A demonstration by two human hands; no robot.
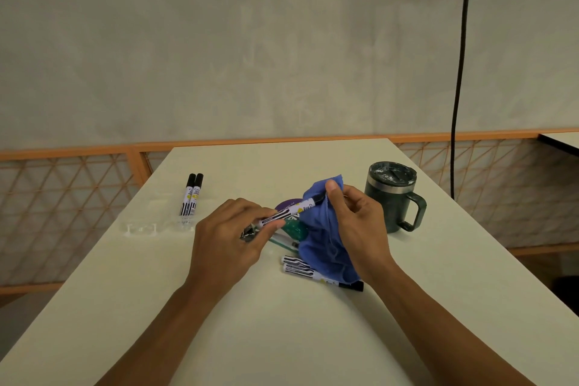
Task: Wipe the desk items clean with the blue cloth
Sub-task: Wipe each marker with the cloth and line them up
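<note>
My left hand [230, 240] grips the tail end of a white marker [289, 212] with black stripes and a black cap, held above the table. My right hand [355, 222] pinches the blue cloth [322, 247] around the marker's cap end. The cloth hangs down onto the table and partly covers two more markers [308, 269] lying below it. Two other markers [191, 196] lie side by side at the far left. A green object [294, 229] and a purple disc [286, 204] sit half hidden behind the held marker.
A dark green lidded mug [391, 194] with a handle stands to the right of the cloth. A clear plastic holder [147, 222] lies on the white table [282, 323] at the left. A black cable [459, 72] hangs at the right. Orange lattice railing runs behind.
</note>
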